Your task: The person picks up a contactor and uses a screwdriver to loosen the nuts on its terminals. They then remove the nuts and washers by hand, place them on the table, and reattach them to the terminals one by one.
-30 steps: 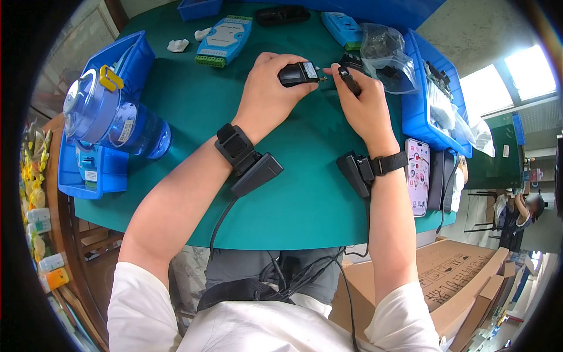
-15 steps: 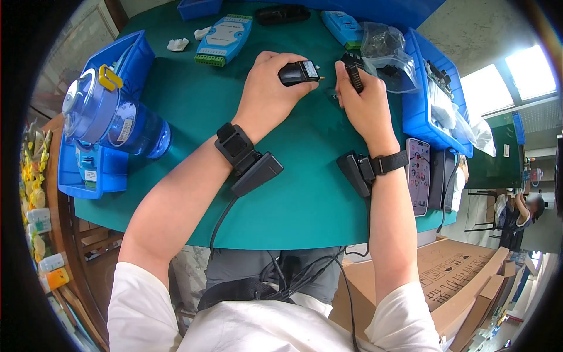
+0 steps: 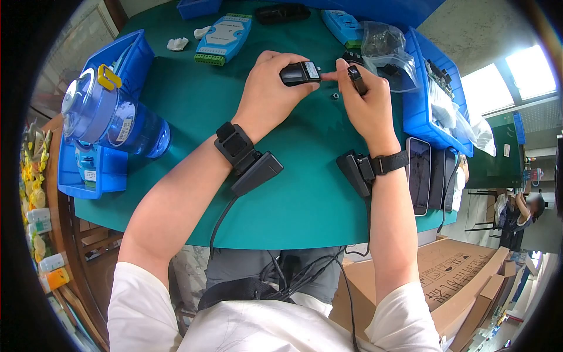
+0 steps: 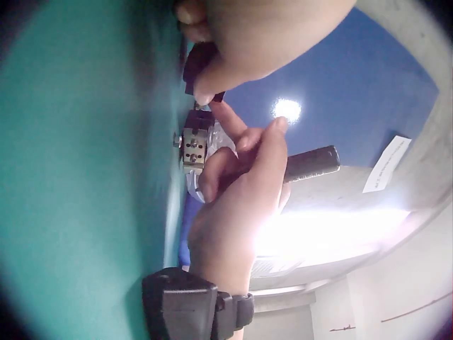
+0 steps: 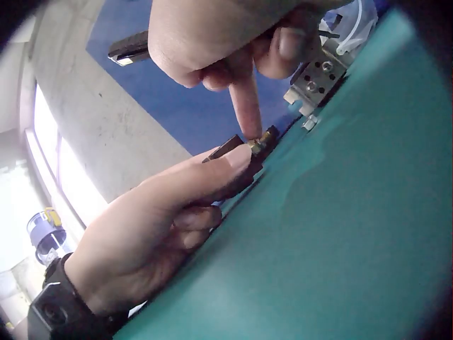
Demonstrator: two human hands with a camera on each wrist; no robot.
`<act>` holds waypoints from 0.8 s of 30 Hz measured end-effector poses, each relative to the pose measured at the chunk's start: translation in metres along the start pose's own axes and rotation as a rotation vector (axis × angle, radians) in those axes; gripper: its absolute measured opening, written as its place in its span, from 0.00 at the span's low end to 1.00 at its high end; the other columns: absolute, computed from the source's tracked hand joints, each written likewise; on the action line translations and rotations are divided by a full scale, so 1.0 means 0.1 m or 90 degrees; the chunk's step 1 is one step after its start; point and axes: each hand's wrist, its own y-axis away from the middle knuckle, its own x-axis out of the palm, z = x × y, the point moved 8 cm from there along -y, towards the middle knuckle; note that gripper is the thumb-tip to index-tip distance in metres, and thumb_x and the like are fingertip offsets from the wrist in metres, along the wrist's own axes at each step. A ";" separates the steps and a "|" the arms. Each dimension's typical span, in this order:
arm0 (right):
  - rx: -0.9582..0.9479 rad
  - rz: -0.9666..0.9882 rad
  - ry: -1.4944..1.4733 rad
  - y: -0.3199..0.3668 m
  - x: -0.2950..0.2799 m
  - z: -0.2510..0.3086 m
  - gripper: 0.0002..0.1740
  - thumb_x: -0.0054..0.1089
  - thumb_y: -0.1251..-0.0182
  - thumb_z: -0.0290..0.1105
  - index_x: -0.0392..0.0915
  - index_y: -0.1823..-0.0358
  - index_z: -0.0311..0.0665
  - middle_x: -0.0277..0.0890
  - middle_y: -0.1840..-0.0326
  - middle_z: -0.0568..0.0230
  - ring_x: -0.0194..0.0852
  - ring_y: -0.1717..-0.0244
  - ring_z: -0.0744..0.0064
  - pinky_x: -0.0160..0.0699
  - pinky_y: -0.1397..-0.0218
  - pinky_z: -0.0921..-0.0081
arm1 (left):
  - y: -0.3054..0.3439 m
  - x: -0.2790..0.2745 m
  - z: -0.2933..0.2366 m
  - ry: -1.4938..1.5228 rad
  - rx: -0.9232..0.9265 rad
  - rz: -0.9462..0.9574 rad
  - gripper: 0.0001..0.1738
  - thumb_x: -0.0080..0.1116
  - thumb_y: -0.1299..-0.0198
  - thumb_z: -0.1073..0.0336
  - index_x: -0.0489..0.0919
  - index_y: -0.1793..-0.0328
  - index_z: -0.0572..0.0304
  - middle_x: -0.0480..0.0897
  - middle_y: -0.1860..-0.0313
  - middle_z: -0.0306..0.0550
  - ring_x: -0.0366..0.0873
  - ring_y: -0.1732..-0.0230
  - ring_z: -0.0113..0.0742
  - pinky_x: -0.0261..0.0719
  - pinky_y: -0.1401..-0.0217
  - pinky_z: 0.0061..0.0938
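My left hand [image 3: 270, 85] grips a small black box [image 3: 298, 74] with a pale label, low over the green table. Brass terminals [image 5: 257, 146] at its end show in the right wrist view. In my right hand [image 3: 370, 98] is a black tool [image 3: 356, 80] with a ribbed handle [image 4: 313, 163], held within the curled fingers; its working end is hidden. The extended index finger [image 5: 245, 106] of that hand touches the box's terminal end. A small metal screw or nut [image 3: 335, 95] lies on the table just left of the right hand.
Beyond the right hand sits a black part with a drilled metal plate [image 4: 194, 145], beside a clear plastic bag [image 3: 384, 44]. Blue bins [image 3: 410, 111] flank the table [image 3: 293, 205]. A water bottle [image 3: 126, 120] stands left, a phone [image 3: 418, 176] lies right, and blue-white modules [image 3: 226, 35] lie behind.
My right hand drew back to the right from the box, then returned with a finger on its end. The small metal piece now lies exposed on the table. The phone's screen has darkened.
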 end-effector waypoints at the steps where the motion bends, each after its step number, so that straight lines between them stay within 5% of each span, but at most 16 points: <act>1: -0.007 -0.005 -0.003 0.00 0.00 0.01 0.11 0.62 0.28 0.33 0.85 0.62 0.31 0.73 0.82 0.54 0.60 0.83 0.72 0.63 0.76 0.71 | 0.00 0.00 -0.01 0.006 0.000 0.002 0.24 0.77 0.51 0.62 0.85 0.47 0.56 0.82 0.52 0.50 0.81 0.49 0.47 0.79 0.42 0.36; 13: -0.030 -0.010 0.078 -0.01 -0.04 0.03 0.10 0.65 0.34 0.31 0.81 0.67 0.30 0.78 0.77 0.47 0.69 0.81 0.49 0.69 0.75 0.68 | 0.00 0.03 -0.06 0.020 -0.001 0.038 0.23 0.76 0.50 0.63 0.85 0.47 0.58 0.80 0.50 0.51 0.80 0.47 0.48 0.80 0.42 0.36; 24: -0.020 -0.016 0.028 -0.02 -0.02 -0.06 0.10 0.65 0.35 0.30 0.80 0.70 0.29 0.72 0.80 0.46 0.60 0.82 0.51 0.65 0.76 0.67 | 0.01 0.06 -0.08 0.016 0.023 0.057 0.23 0.77 0.51 0.63 0.85 0.47 0.57 0.81 0.51 0.49 0.81 0.48 0.45 0.79 0.41 0.34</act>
